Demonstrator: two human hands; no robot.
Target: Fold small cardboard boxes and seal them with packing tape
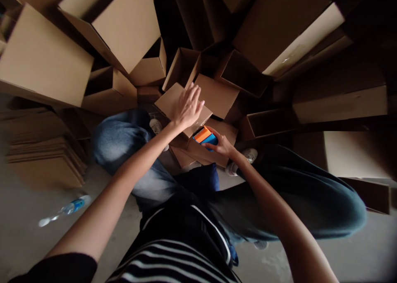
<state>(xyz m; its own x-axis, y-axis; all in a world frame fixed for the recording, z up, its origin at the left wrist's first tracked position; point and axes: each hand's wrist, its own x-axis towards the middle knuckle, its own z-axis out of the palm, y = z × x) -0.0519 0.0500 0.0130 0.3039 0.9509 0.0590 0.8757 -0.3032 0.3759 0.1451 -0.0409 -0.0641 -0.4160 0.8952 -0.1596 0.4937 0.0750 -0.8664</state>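
My left hand [187, 107] rests flat, fingers spread, on the flap of an open cardboard box [173, 103]. My right hand [222, 144] grips a small orange and blue packaged item [204, 136] between thumb and fingers. The item sits just above the box's lower edge, close to my left hand. The item's markings are too small to read. Part of the box's inside is hidden behind both hands.
Large open cardboard boxes [124, 30] crowd the far side around my crossed jeans-clad legs [120, 146]. A stack of flattened cardboard [43, 154] lies on the concrete floor [27, 241] at left, near a plastic water bottle [74, 205].
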